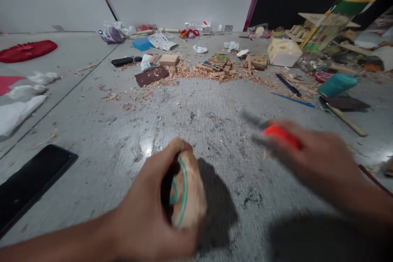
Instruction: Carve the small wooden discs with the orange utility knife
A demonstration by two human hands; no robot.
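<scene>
My left hand (153, 208) is closed round a pale wooden block (187, 192) with green lines drawn on it, held just above the grey floor (196, 106). My right hand (319, 163) is blurred by motion to the right of the block and grips an orange-handled tool (281, 136), whose dark tip points left and away. The two hands are apart.
A black phone (30, 180) lies at the left. Wood shavings and small wood pieces (215, 71) are heaped ahead. A teal cylinder (337, 84), pencils, a wooden-handled tool (346, 120) and a cream box (284, 52) lie right. White cloths (18, 110) sit far left.
</scene>
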